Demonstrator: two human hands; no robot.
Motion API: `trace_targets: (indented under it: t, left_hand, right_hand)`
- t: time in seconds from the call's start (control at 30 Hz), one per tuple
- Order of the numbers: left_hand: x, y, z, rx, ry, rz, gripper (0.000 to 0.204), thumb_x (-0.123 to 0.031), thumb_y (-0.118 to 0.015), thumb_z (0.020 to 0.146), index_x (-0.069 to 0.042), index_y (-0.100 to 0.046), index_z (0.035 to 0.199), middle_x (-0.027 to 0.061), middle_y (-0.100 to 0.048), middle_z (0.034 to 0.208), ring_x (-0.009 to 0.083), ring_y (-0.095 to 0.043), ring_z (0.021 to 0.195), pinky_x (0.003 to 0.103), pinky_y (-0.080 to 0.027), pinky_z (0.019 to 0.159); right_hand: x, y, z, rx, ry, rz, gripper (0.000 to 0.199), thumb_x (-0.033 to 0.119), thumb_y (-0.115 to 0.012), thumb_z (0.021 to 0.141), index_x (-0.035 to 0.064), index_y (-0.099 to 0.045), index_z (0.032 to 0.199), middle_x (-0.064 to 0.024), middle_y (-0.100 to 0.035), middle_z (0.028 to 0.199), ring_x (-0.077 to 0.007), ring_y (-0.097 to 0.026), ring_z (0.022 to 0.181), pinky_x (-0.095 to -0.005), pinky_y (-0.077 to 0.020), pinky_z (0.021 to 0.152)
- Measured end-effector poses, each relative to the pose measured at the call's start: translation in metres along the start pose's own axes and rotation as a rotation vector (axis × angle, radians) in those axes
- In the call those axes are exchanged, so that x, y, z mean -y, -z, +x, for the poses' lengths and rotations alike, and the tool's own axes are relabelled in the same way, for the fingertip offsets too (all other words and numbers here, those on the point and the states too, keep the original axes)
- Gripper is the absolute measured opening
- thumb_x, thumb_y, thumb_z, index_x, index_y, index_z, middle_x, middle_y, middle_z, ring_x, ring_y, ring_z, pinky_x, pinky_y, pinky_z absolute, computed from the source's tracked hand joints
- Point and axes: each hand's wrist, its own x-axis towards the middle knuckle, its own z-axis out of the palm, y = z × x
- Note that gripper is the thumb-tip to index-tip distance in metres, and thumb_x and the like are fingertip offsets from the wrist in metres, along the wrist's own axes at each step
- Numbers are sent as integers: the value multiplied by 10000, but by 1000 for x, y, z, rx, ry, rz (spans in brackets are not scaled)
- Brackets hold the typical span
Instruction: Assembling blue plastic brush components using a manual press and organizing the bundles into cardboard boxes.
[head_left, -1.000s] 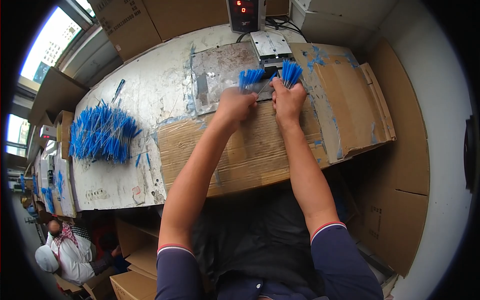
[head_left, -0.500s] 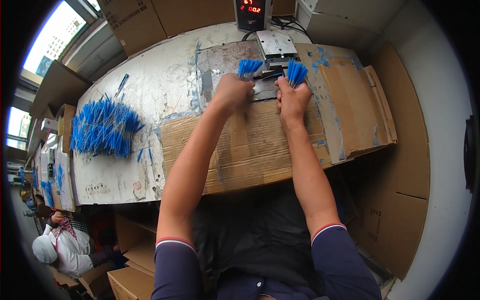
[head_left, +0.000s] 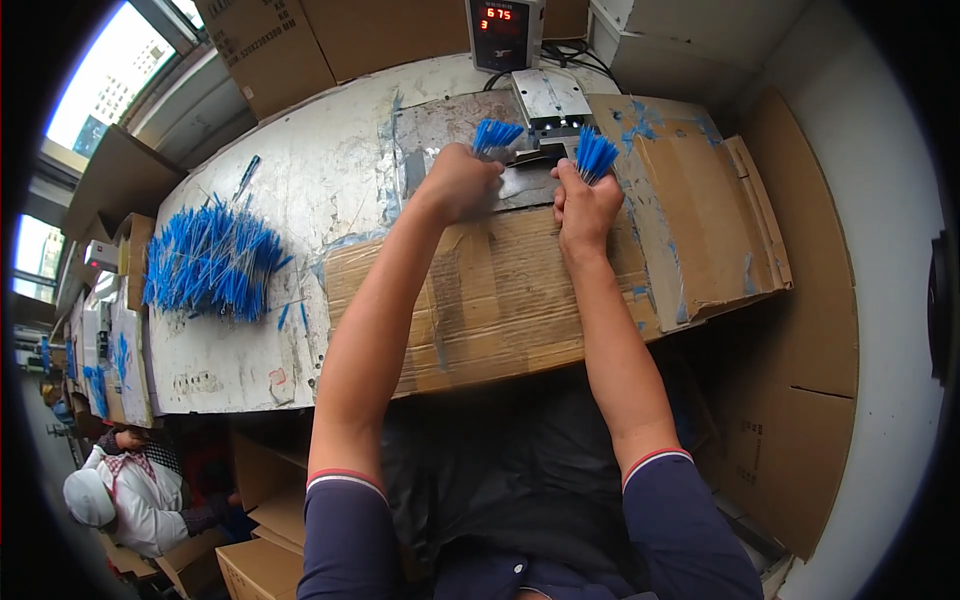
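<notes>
My left hand (head_left: 462, 184), slightly blurred, is closed round a bundle of thin blue-ended sticks (head_left: 495, 136), their blue ends fanning out above the fist. My right hand (head_left: 590, 205) grips a second bundle of blue-ended sticks (head_left: 596, 155) that stands upright, its thumb and forefinger pinched toward the fixture. Between and just beyond the hands is a small metal fixture (head_left: 552, 97) with a dark plate (head_left: 540, 155) at its front. Whether a single stick is at the fingertips is too small to tell.
A large heap of blue-ended sticks (head_left: 212, 260) lies on the white table (head_left: 300, 190) at left, a pen-like tool (head_left: 248, 173) behind it. Cardboard (head_left: 500, 300) covers the table's front. A digital counter box (head_left: 505, 36) stands behind the fixture. Another person (head_left: 130, 500) sits at far lower left.
A blue piece that showed at the fixture between my hands is no longer visible there. The counter's red digits differ. Both hands stay in nearly the same place, each still holding its bundle.
</notes>
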Motion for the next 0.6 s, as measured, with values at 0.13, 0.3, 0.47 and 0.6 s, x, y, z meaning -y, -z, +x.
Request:
trace_targets:
  t: [0.13,0.3,0.47,0.6]
  left_hand:
    - [-1,-1,-5,-49,-12,88,242,-216,-742,920,-46,-656,772,2,-548,620,84,-407,486,277,-292,437]
    - [8,10,-25,-73,-39,61,234,-230,-740,929,-65,-640,795,-11,-544,628,69,-402,484,271,-283,435]
    - [33,2,-45,-101,-82,-44,229,-230,-736,937,-81,-633,797,-28,-550,639,57,-401,476,252,-281,438]
    - [36,-12,-51,-65,-103,-46,201,-205,-719,954,-78,-641,820,-33,-552,642,51,-408,485,245,-274,439]
  right_hand:
    - [7,-4,-6,-62,43,153,144,83,-698,912,34,-609,811,-15,-579,616,-60,-454,409,-242,-314,336]
    - [2,7,-1,-141,1,304,153,108,-696,929,30,-583,863,-59,-646,756,-55,-453,430,-240,-288,334]
    - [6,6,-2,-79,-47,334,184,141,-711,936,36,-593,840,-51,-640,746,-50,-446,436,-237,-279,342]
    - [9,9,-2,20,-67,339,184,149,-732,929,46,-612,835,-46,-637,746,-45,-447,445,-235,-284,354]
